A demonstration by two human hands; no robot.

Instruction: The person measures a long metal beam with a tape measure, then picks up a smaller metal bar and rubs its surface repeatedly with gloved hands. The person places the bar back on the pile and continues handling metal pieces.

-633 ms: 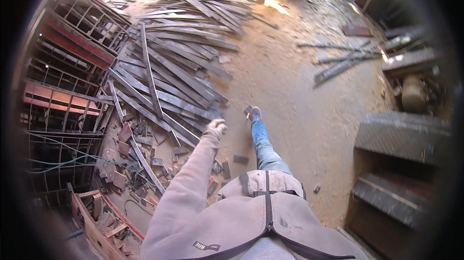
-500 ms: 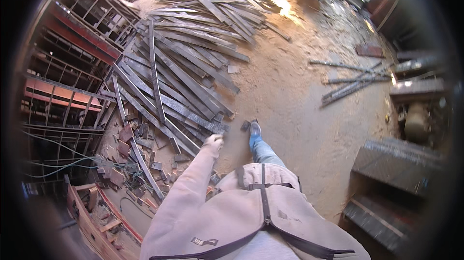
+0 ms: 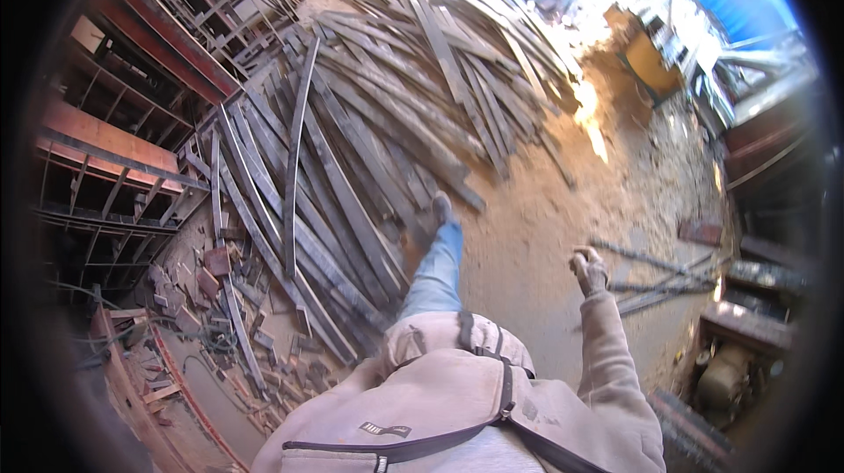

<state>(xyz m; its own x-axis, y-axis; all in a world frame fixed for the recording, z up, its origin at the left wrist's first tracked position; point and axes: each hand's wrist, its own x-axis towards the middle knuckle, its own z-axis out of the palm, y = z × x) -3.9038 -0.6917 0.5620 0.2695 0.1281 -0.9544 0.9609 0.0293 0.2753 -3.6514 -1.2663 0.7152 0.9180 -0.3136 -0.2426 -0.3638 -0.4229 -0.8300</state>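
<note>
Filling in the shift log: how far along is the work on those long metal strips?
Done: a big heap of long strips lies piled on the dirt. In hand: nothing visible; the right hand is curled and free, and a foot steps at the heap's edge. Left: a few loose bars lie apart on the right, and small scraps lie on the left.

Person wears a pale beige hooded jacket, fabric creased, with a small dark label patch low on the front. A dark strap with a buckle crosses the chest, and dark piping edges the lower hem. Long beige sleeve ends in a ribbed cuff. Blue jeans; dark grey shoe. Right hand appears gloved, detail unclear.
</note>
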